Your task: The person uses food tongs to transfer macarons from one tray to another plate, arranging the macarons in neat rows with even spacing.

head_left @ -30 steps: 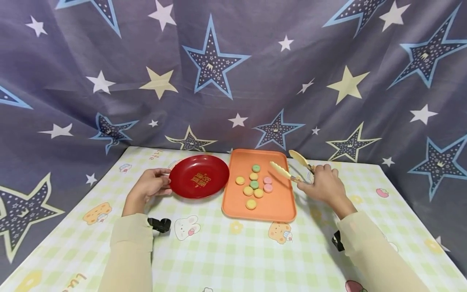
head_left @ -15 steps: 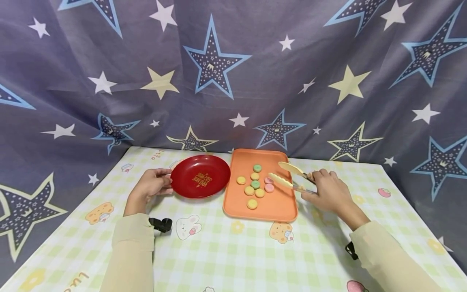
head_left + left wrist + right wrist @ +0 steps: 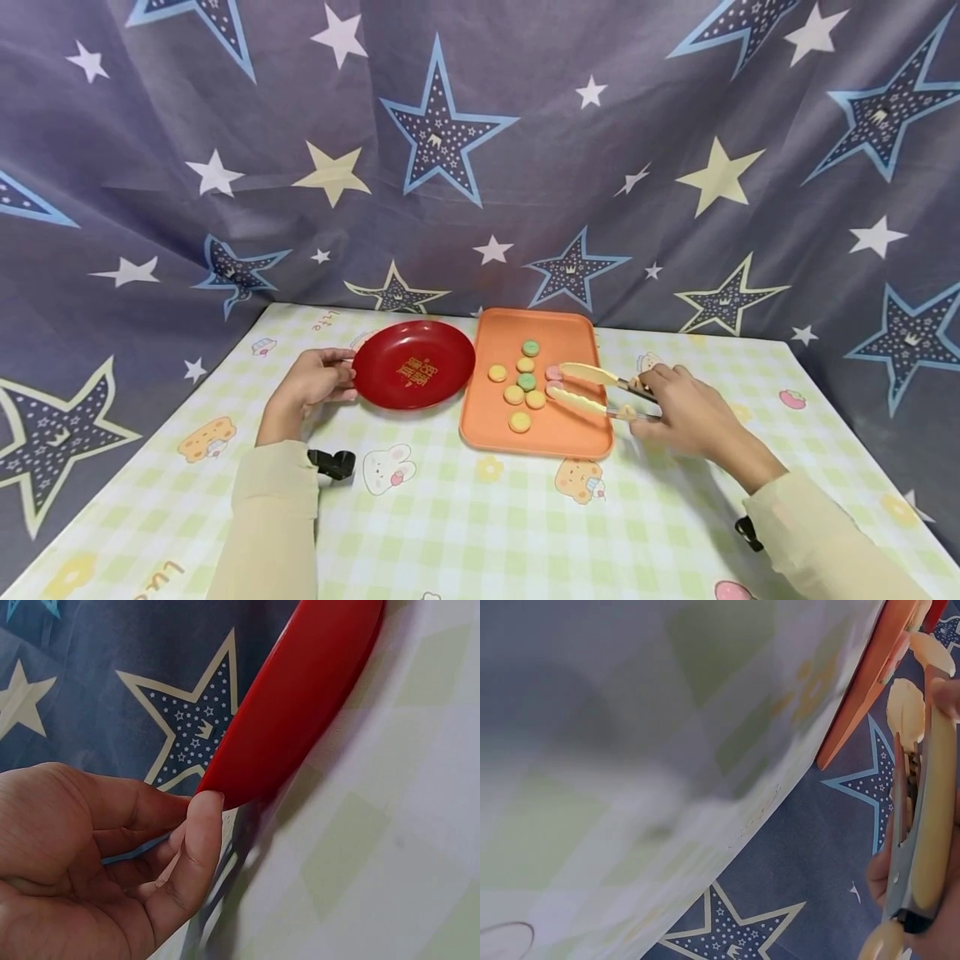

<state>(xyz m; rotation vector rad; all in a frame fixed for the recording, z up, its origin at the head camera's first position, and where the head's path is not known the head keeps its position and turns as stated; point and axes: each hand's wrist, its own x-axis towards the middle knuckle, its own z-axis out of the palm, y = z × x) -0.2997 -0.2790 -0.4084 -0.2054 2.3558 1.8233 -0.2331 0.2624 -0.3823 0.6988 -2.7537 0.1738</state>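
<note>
My left hand (image 3: pixel 311 385) pinches the left rim of a round red plate (image 3: pixel 378 367) with gold lettering at its centre. In the left wrist view, thumb and fingers meet at the edge of the plate (image 3: pixel 292 705). My right hand (image 3: pixel 693 417) grips tongs (image 3: pixel 588 374) with cream-coloured tips, held out over the right side of an orange tray (image 3: pixel 491 425). The spread tips lie around the pink macarons, one pink macaron (image 3: pixel 553 372) showing at the upper tip and another partly covered by the lower one. A yellow macaron (image 3: pixel 536 400) lies just left of the lower tip.
Several more macarons lie in the tray, including a green macaron (image 3: pixel 531 348) toward the back and a yellow macaron (image 3: pixel 520 422) near the front. A checked tablecloth (image 3: pixel 450 533) covers the table. Behind its far edge hangs a star-patterned curtain (image 3: pixel 540 192).
My right hand has brought the tongs down and left from beyond the tray's right edge to the pink macarons. The left hand stays at the plate's rim.
</note>
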